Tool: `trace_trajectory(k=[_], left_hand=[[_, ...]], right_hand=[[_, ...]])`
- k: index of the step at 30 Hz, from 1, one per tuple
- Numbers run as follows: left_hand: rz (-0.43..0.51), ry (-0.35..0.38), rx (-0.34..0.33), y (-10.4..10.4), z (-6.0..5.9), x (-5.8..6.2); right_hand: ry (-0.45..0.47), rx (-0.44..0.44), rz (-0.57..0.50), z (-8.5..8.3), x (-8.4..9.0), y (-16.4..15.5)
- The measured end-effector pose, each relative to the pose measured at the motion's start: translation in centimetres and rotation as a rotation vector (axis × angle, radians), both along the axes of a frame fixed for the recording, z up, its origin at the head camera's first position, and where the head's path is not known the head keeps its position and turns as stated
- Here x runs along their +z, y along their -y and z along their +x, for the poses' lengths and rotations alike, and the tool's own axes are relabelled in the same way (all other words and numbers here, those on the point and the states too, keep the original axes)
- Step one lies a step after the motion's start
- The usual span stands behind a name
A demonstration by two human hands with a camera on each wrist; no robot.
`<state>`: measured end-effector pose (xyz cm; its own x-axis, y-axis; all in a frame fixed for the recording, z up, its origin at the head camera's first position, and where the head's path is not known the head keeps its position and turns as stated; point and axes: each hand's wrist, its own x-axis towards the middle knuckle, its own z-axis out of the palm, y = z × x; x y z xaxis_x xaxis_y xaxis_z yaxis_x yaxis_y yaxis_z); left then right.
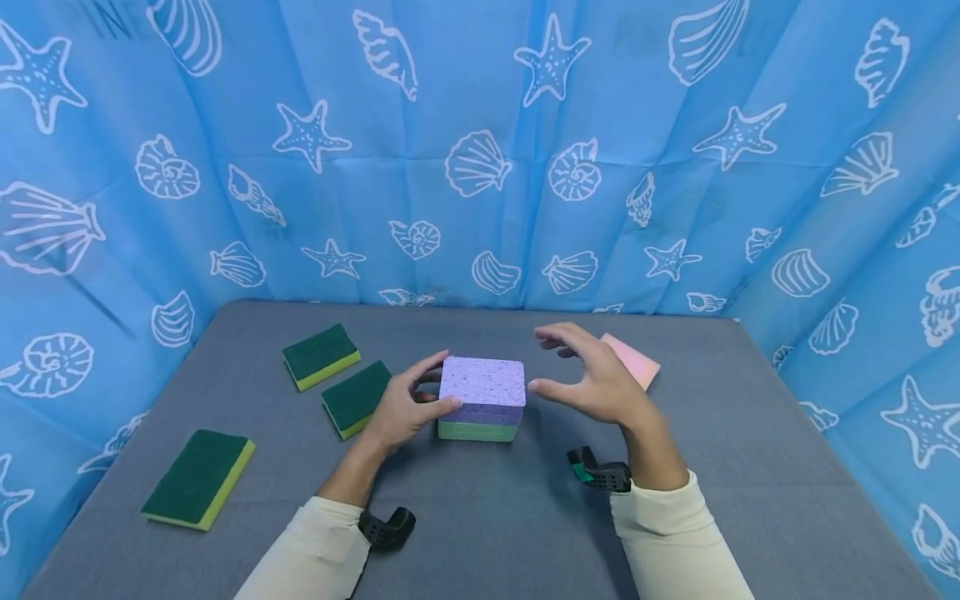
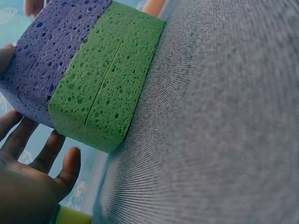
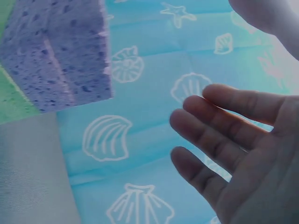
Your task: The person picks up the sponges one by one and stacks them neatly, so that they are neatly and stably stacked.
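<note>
A stack of sponges stands mid-table, purple sponges [image 1: 483,382] on top of light green sponges [image 1: 477,432]. Seams show two layers of each colour in the left wrist view, where the green sponges [image 2: 105,77] rest on the cloth. My left hand [image 1: 405,407] holds the purple part at its left end, thumb on the near side and fingers toward the far side. Just off the right end is my right hand [image 1: 592,375], its thumb and fingers spread and holding nothing. The right wrist view shows a gap between those fingers [image 3: 224,135] and the purple sponges [image 3: 60,56].
Left of the stack lie three yellow sponges with dark green scouring tops: one at the back [image 1: 321,354], one beside my left hand [image 1: 358,398], one nearer the front [image 1: 198,477]. A pink sponge [image 1: 633,362] lies partly behind my right hand. A blue shell-print curtain [image 1: 465,225] surrounds the grey table [image 1: 480,517].
</note>
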<state>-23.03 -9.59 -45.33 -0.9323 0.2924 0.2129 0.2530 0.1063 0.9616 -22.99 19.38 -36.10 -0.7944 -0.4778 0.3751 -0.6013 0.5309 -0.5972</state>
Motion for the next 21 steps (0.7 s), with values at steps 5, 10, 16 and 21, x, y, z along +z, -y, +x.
trace_trajectory(k=[5,10,16,21], left_hand=[[0.006,0.004,-0.012,0.1,0.1,0.2],[0.003,0.012,-0.021,-0.1,0.9,1.8],[-0.012,0.014,-0.023,-0.3,1.9,3.3],[-0.008,0.017,-0.019,-0.3,1.9,3.5]], right_hand=[[-0.091,-0.021,-0.098,0.5,0.6,-0.5],[-0.185,-0.069,-0.186,0.8,1.0,-1.3],[-0.213,-0.139,-0.266,2.5,2.8,-1.6],[-0.216,-0.2,-0.258,2.4,2.5,-3.2]])
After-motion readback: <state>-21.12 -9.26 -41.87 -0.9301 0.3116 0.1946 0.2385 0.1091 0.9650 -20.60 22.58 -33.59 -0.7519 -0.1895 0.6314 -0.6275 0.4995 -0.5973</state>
